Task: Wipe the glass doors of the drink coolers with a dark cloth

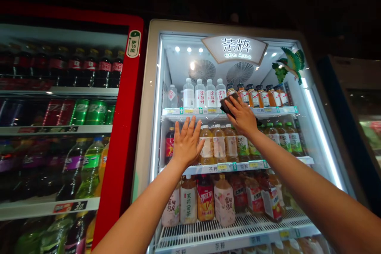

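Head view: the cloth (226, 104) lies beneath your flat, unclenched right hand (244, 119), above and right of your open left hand (186, 143).

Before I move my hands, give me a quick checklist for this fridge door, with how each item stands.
1. Cloth in the right hand: ok, held under the fingers.
2. Left hand empty: ok, fingers spread.
3. Hands apart: ok, there is a gap between them.
4. Sign and bird not under the cloth: ok, both are higher up.
5. Door sealed shut: cannot tell, its seal is not visible.
6. Glass free of smudges: cannot tell, reflections and lit bottles confuse the view.
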Available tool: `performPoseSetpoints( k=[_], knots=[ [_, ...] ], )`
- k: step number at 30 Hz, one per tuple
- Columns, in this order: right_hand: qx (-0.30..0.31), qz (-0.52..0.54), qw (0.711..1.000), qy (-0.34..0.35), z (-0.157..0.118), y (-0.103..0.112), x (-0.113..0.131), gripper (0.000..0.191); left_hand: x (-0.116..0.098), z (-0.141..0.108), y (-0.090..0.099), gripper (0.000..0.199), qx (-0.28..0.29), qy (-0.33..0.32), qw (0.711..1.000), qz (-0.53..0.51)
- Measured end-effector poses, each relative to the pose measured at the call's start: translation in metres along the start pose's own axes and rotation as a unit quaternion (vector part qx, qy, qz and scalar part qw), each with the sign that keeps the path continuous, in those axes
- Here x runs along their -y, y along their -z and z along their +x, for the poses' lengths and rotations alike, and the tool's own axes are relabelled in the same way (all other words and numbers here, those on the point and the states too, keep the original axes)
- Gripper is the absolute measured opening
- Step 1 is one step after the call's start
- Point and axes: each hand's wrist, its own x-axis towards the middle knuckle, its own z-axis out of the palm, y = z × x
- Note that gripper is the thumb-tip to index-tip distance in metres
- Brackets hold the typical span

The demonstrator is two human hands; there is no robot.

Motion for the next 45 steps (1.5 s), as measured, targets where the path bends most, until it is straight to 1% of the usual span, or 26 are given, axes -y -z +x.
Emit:
performPoseSetpoints(
  k=[2,4,6,8,10,12,14,15,17,18,20,21,23,25,26,27,29,31,32,34,36,38,40,42,44,45],
  knots=[
    [-0.018,0.000,0.998,-0.064,0.027,-0.010,0.018,0.054,0.011,0.002,0.003,0.070,0.002,0.011,1.000,0.011],
    [-0.024,0.009,0.996,-0.083,0.046,-0.018,0.043,0.053,0.020,0.003,0.006,0.067,0.008,0.020,1.000,0.021],
    [-0.022,0.029,0.998,-0.053,0.050,-0.021,0.064,0.051,0.025,0.002,0.008,0.066,0.015,0.023,0.999,0.027],
    [-0.018,0.057,0.998,0.001,0.040,-0.019,0.074,0.049,0.029,0.000,0.009,0.065,0.017,0.022,0.999,0.029],
    [-0.020,0.088,0.994,0.054,0.021,-0.013,0.068,0.046,0.031,-0.004,0.009,0.065,0.014,0.022,0.999,0.029],
    [-0.029,0.116,0.989,0.085,0.004,-0.007,0.052,0.039,0.034,-0.008,0.010,0.065,0.009,0.018,0.999,0.028],
    [-0.047,0.134,0.987,0.081,-0.001,-0.004,0.035,0.032,0.039,-0.012,0.009,0.065,0.008,0.007,1.000,0.027],
    [-0.061,0.139,0.986,0.063,0.002,-0.005,0.029,0.031,0.042,-0.013,0.009,0.065,0.009,0.001,1.000,0.027],
    [-0.089,0.135,0.987,0.007,0.020,-0.010,0.027,0.033,0.046,-0.015,0.008,0.066,0.007,-0.008,1.000,0.030],
    [-0.096,0.126,0.987,-0.024,0.032,-0.014,0.032,0.036,0.047,-0.016,0.007,0.067,0.005,-0.009,0.999,0.030],
    [-0.095,0.103,0.988,-0.070,0.059,-0.021,0.051,0.043,0.049,-0.017,0.006,0.068,0.000,-0.008,1.000,0.030],
    [-0.087,0.095,0.989,-0.076,0.070,-0.024,0.064,0.045,0.049,-0.017,0.006,0.069,-0.002,-0.007,1.000,0.029],
    [-0.062,0.092,0.993,-0.046,0.082,-0.028,0.090,0.047,0.048,-0.017,0.006,0.069,-0.002,-0.005,1.000,0.027],
    [-0.034,0.101,0.994,0.020,0.077,-0.027,0.107,0.047,0.046,-0.017,0.008,0.067,0.002,-0.005,1.000,0.024],
    [-0.023,0.108,0.992,0.054,0.069,-0.025,0.110,0.047,0.046,-0.017,0.008,0.067,0.005,-0.004,1.000,0.022],
    [-0.015,0.117,0.990,0.082,0.059,-0.022,0.109,0.045,0.045,-0.017,0.009,0.066,0.009,-0.004,1.000,0.019],
    [-0.009,0.137,0.984,0.114,0.038,-0.016,0.098,0.041,0.045,-0.017,0.010,0.065,0.015,-0.004,1.000,0.016],
    [-0.012,0.152,0.981,0.117,0.025,-0.013,0.082,0.038,0.044,-0.017,0.009,0.065,0.016,-0.004,1.000,0.015],
    [-0.018,0.152,0.982,0.106,0.024,-0.013,0.075,0.038,0.045,-0.018,0.009,0.066,0.014,-0.003,1.000,0.015],
    [-0.036,0.140,0.988,0.062,0.033,-0.017,0.071,0.042,0.045,-0.019,0.008,0.067,0.011,-0.002,1.000,0.015],
    [-0.056,0.117,0.992,0.007,0.051,-0.024,0.080,0.046,0.045,-0.020,0.007,0.068,0.011,-0.002,1.000,0.015],
    [-0.061,0.097,0.993,-0.023,0.065,-0.029,0.098,0.049,0.044,-0.021,0.008,0.068,0.011,0.004,1.000,0.017],
    [-0.045,0.089,0.995,0.000,0.066,-0.030,0.114,0.050,0.042,-0.021,0.010,0.066,0.011,0.026,0.999,0.024],
    [-0.021,0.096,0.993,0.063,0.053,-0.027,0.119,0.050,0.039,-0.022,0.013,0.065,0.018,0.053,0.998,0.033],
    [-0.007,0.114,0.986,0.121,0.034,-0.021,0.111,0.049,0.039,-0.024,0.017,0.065,0.035,0.062,0.997,0.038],
    [-0.006,0.123,0.983,0.137,0.024,-0.018,0.103,0.049,0.040,-0.025,0.018,0.065,0.044,0.058,0.997,0.040]
  ],
)
